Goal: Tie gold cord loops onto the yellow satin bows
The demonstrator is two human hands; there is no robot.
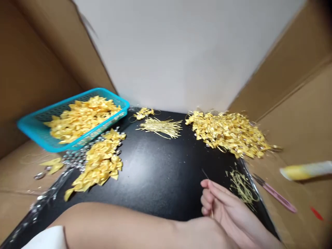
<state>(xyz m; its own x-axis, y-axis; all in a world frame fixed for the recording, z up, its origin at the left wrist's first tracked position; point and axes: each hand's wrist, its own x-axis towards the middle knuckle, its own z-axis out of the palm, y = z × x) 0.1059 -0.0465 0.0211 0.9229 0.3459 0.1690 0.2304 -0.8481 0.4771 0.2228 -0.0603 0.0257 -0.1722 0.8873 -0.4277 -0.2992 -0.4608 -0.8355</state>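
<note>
My right hand (223, 204) is closed in a pinch at the front right of the black table, its fingertips on a thin dark needle-like tool (204, 173) that points up and left. A short bit of gold cord (212, 212) shows below those fingers. My left arm reaches across the front, and my left hand (204, 230) lies against the right one; its fingers are hidden. Nearest to the hands is a tangle of cord offcuts (242, 188). A bundle of cut gold cords (162, 127) lies farther back.
At left, a blue basket (31, 128) holds yellow ribbon bows; more bows (100, 162) and silver beads (75, 157) lie beside it. A heap of finished-looking bows (230, 133) sits back right. Pink-handled snips (278, 197) and a yellow-white tube (306, 171) are at right. Cardboard walls flank the table.
</note>
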